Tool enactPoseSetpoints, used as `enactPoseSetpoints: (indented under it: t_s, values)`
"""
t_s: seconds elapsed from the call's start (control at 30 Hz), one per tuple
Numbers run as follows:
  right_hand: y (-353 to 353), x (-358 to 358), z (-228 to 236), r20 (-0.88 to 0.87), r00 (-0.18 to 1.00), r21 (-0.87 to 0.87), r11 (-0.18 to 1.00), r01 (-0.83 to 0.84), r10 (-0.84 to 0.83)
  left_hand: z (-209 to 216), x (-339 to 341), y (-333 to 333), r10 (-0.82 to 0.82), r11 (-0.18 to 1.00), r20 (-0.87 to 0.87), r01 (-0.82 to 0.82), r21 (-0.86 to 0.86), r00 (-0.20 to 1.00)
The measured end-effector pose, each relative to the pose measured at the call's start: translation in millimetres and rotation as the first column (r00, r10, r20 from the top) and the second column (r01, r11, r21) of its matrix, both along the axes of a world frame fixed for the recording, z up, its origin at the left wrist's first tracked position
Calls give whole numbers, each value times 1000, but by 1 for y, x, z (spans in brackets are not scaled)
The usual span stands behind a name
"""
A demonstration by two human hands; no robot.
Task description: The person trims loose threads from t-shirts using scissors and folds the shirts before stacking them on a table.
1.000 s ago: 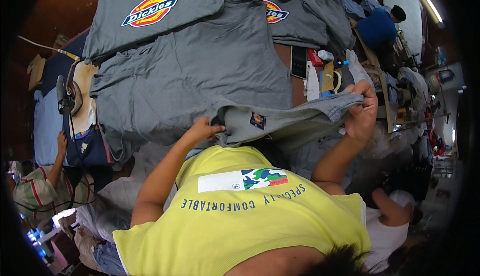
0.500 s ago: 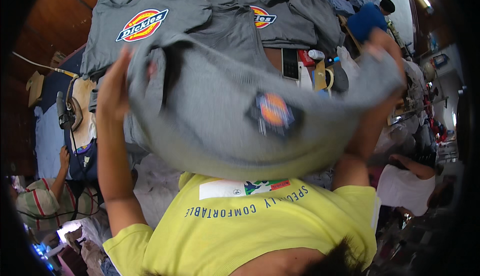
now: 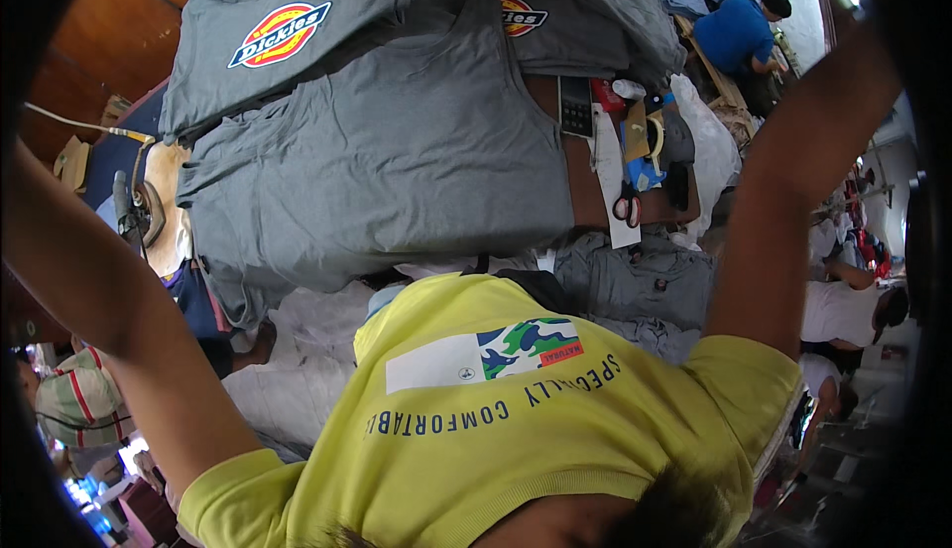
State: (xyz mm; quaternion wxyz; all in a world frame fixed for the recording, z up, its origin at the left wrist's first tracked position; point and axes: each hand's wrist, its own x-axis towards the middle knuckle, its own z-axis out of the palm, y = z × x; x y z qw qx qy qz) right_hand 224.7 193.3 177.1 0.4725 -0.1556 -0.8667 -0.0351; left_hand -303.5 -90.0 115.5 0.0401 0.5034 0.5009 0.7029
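Observation:
Both of my arms are raised and spread wide. My left forearm point(image 3: 89, 270) runs out past the left rim, and its hand is outside the picture. On the other side my right forearm point(image 3: 783, 191) rises to the dark upper right rim, where its hand is also lost from view. Between them a plain grey shirt point(image 3: 397, 161) lies spread on the table, somewhat wrinkled. Behind it lie a grey T-shirt with a red and yellow oval logo point(image 3: 283, 34) and another folded grey shirt point(image 3: 555, 47). What my hands hold is hidden.
Scissors point(image 3: 627, 209), a black calculator-like device point(image 3: 575, 107) and a tape roll point(image 3: 654, 141) sit at the table's right side. An iron point(image 3: 139, 216) stands at left. More grey garments point(image 3: 635, 275) lie near me. A person in blue point(image 3: 732, 34) works at the far right.
My arms have swung up and outward. The grey shirt with a small logo, stretched between my hands earlier, has left the view, uncovering the plain grey shirt on the table.

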Motion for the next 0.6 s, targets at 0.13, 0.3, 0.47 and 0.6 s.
enactPoseSetpoints:
  t_s: [0.13, 0.3, 0.47, 0.6]
  values:
    - [-71, 58, -40, 154, 925, -133, 935, -330, 348, -58, 20, -54, 65, 993, -49, -69, -98, 997]
    - [-148, 114, -108, 158, 659, -430, 652, -625, 735, -120, 81, -155, -24, 992, -145, 5, -126, 989]
    - [-189, 132, -141, 73, 768, -337, 740, -582, 637, -95, 108, -214, -595, 797, -284, 507, -329, 752]
    - [-170, 113, -131, 78, 503, -434, 483, -760, 861, -73, 91, -196, -812, 534, -185, 577, -618, 554]
